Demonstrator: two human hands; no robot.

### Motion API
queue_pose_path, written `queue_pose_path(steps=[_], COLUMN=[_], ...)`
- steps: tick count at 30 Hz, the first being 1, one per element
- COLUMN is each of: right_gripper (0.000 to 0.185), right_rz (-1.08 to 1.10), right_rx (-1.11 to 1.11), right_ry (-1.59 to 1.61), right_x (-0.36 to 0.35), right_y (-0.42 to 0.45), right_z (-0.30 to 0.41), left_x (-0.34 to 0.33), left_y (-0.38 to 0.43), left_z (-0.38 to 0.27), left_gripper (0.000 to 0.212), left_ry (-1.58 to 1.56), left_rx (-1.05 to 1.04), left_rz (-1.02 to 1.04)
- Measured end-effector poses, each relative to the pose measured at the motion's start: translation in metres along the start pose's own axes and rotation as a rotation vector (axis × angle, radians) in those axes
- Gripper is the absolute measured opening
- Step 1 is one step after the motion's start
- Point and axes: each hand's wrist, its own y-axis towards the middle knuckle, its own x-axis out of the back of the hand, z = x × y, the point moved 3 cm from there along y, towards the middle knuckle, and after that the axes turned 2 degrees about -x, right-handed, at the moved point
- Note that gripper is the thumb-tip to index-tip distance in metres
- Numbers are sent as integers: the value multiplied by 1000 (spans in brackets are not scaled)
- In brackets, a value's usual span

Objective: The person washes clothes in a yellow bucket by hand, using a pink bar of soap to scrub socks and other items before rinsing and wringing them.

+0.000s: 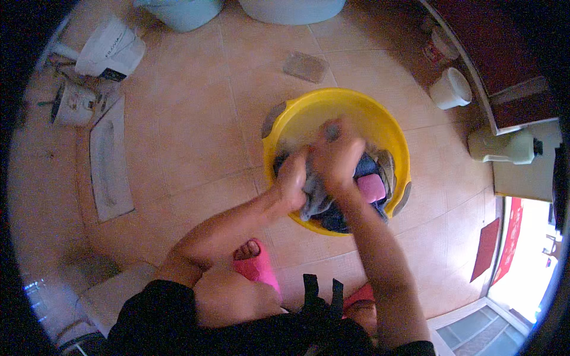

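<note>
A round yellow plastic basin (397,129) stands on the floor before me, with dark wet clothes (336,220) in it. My left hand (291,180) is closed on a grey cloth (316,196) at the basin's left side. Over the middle, my right hand (340,155) grips the same bunched cloth, close beside the left. Both hands are motion-blurred, and the right fingertips are partly hidden. A pink block (371,188), probably a bar of soap, rests on the clothes right of my right wrist. Striped brownish fabric (386,167) lies against the basin's right wall.
Beyond the basin a flat brownish rectangular block (305,67) lies on the tiled floor (196,133). White buckets (111,51) stand at left. A white tub (450,89) and a plastic jug (503,146) are at right. My pink slipper (256,267) is near the basin.
</note>
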Motion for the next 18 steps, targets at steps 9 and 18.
queue_pose_path(steps=[9,18], right_gripper=[37,37], right_rz=[-30,614], right_rx=[-296,262], right_ry=[380,56], right_x=[45,63], right_y=[18,-31], right_z=[-18,0], left_x=[24,-20], left_y=[-11,-6], left_z=[-56,-60], left_gripper=[50,15], left_ry=[826,2667], left_rx=[-675,-1082], left_rz=[158,-41])
